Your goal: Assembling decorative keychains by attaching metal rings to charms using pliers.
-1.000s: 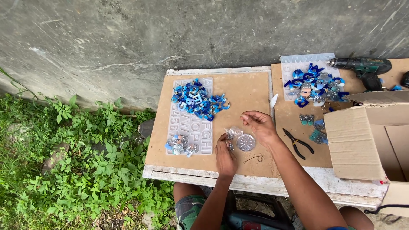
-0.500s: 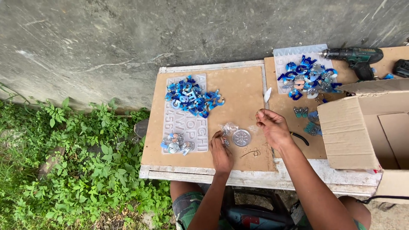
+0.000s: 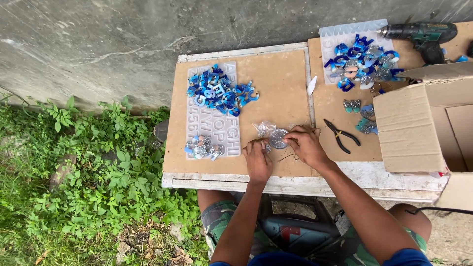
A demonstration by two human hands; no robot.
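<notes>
We look down on a brown board (image 3: 288, 81) laid over a white table (image 3: 305, 183). Both hands meet near its close edge. Left hand (image 3: 257, 160): fingers curled, tips pinching something small and thin; we cannot make out what it is, the view is too small there. Right hand (image 3: 305, 145): fingers closed on the rim of a small round silvery disc (image 3: 277, 138), held just above the board between the two hands. A crumpled clear plastic bit (image 3: 263, 129) lies touching the disc on the left hand's side.

Beyond the left hand, a pale letter mould sheet (image 3: 221, 129) with a heap of blue letter pieces (image 3: 219, 93) on its far end and a few silvery-blue pieces (image 3: 202, 147) on its near end. Just beside the right hand, outward, black pliers (image 3: 341, 135). Farther out, an open cardboard box (image 3: 426, 125). Beyond the right hand, a second pile of blue pieces (image 3: 359, 58) and a green drill (image 3: 423, 35).
</notes>
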